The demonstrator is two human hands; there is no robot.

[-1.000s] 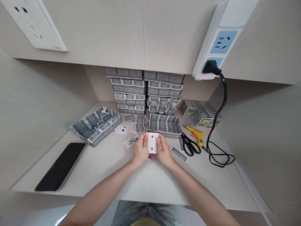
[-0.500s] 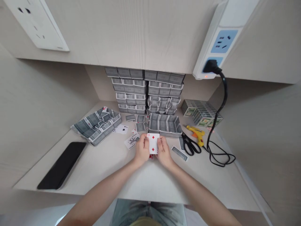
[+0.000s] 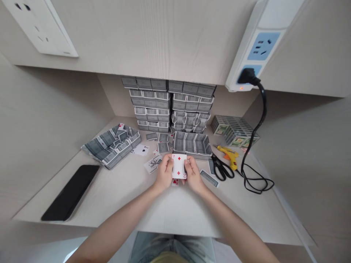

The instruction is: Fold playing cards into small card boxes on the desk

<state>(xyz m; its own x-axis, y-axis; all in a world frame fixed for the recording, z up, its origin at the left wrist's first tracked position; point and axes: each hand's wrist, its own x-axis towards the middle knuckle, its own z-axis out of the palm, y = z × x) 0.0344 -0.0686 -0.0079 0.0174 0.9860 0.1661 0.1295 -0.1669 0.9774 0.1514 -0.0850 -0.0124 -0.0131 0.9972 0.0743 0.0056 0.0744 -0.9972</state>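
Between both hands is a two of diamonds playing card (image 3: 179,166), face toward me. My left hand (image 3: 165,171) pinches its left edge, and my right hand (image 3: 193,173) grips the right edge, thumbs on the face. Whether more cards lie behind it I cannot tell. Another card with red hearts (image 3: 175,182) shows partly just below. Straight beyond the hands sits an open tray made of playing cards (image 3: 192,157). A joker card (image 3: 153,164) lies to the left of my left hand, with several face-down cards (image 3: 163,147) a little farther back.
At the left are a card box (image 3: 117,157) holding card pieces and a black phone (image 3: 70,193). Stacked card boxes (image 3: 152,115) stand at the back. Black scissors (image 3: 222,168), a yellow glue gun (image 3: 229,153) and its cable lie right. A power strip (image 3: 248,54) hangs above.
The fingers of my right hand have shifted slightly at the card's right edge, uncovering more of its lower right corner. Both hands still hold the card in nearly the same place.
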